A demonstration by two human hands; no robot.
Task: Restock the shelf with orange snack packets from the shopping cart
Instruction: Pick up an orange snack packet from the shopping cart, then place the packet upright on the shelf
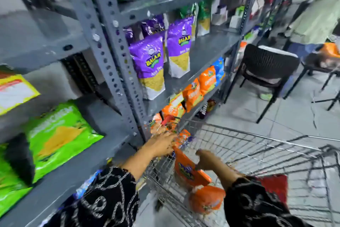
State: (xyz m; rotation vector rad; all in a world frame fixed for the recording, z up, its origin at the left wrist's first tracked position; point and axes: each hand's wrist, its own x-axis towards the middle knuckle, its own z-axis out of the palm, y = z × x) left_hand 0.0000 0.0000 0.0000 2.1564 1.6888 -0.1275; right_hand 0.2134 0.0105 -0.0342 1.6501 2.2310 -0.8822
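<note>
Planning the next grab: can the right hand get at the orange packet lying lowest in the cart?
Probably yes: the right hand is already inside the cart, just above the orange packet, with nothing covering it.

Bright, even indoor light, heavy motion blur throughout, wide-angle bending at the edges, soft shadows
</note>
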